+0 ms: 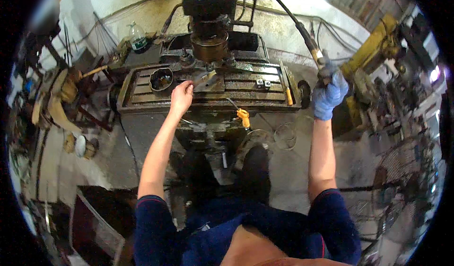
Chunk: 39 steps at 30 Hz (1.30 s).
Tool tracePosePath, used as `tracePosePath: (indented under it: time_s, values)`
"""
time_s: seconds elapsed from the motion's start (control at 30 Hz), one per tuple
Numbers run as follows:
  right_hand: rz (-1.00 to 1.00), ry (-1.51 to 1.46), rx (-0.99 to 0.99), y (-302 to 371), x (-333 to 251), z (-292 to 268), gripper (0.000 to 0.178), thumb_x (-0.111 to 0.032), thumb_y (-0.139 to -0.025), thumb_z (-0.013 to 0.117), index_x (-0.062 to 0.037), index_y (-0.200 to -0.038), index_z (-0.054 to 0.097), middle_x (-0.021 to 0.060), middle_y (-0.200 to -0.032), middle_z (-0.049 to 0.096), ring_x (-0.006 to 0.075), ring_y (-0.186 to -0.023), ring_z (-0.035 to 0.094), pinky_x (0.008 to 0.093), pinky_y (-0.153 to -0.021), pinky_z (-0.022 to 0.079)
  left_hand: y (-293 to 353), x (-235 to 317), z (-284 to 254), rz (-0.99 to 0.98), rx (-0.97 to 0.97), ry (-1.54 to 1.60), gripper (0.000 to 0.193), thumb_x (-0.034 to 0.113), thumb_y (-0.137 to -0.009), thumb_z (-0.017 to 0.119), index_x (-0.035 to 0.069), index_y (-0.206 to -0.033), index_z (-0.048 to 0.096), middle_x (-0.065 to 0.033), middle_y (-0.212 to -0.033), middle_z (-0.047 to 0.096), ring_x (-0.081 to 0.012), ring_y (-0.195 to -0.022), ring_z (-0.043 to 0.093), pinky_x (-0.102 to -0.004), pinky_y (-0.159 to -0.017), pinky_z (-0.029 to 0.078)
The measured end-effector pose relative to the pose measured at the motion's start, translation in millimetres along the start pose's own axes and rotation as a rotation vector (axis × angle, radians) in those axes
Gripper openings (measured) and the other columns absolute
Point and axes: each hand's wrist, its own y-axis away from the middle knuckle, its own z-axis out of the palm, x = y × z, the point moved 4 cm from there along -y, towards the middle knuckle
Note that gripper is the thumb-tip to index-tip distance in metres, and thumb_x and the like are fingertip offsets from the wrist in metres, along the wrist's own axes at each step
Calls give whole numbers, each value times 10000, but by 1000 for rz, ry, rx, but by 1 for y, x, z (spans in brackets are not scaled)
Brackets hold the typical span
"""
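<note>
My bare left hand (pixel 181 97) is over the front of a slotted machine table (pixel 246 87), its fingers pinched together. Right beside the fingertips lies a flat grey piece with a yellowish end (pixel 211 74); what the fingers pinch is too small to make out. A round dark pot (pixel 161 80) with dark contents stands left of this hand. Above the table hangs the round cutter head (pixel 209 47) of a milling machine. Out to the right, my right hand (pixel 329 94) in a blue glove is closed around the lower end of a long lever (pixel 307 38) that slants down from the machine.
An orange-handled tool (pixel 243 117) sits at the table's front edge. Two small metal blocks (pixel 263 84) and a file with a yellow handle (pixel 289 96) lie on the table's right part. A plastic bottle (pixel 137 39) stands behind at left. A hose (pixel 285 136) coils on the floor.
</note>
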Motion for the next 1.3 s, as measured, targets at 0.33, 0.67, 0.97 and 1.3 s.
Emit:
tracePosePath:
  time_s: [0.33, 0.67, 0.97, 1.3]
  values:
    - [61, 7, 2, -16, -13, 4, 320, -279, -815, 605, 36, -847, 653, 129, -888, 642, 131, -761, 567, 272, -713, 458, -5, -2, 7, -64, -60, 41, 246, 138, -865, 509, 33, -1081, 557, -94, -742, 599, -169, -624, 539, -293, -598, 422]
    - [-36, 214, -10, -48, -2, -17, 260, -186, -847, 522, 37, -911, 638, 126, -953, 640, 176, -884, 575, 263, -764, 427, -15, 12, 18, -89, -77, 38, 231, 154, -842, 531, 29, -1028, 588, -113, -698, 593, -173, -644, 544, -305, -631, 433]
    - [-163, 155, -37, -101, -33, 20, 350, -284, -854, 555, 8, -667, 607, 21, -574, 543, 72, -509, 451, 230, -524, 405, -33, 15, 27, -9, 5, -44, 217, 160, -836, 521, 36, -997, 597, -134, -717, 607, -255, -677, 582, -355, -637, 437]
    - [-331, 388, -74, -175, -49, 31, 256, -219, -827, 532, 12, -835, 641, -8, -631, 577, 52, -531, 479, 210, -507, 380, -28, 26, 2, 75, 163, -329, 222, 111, -803, 504, 40, -987, 605, -203, -793, 612, -356, -791, 593, -415, -696, 454]
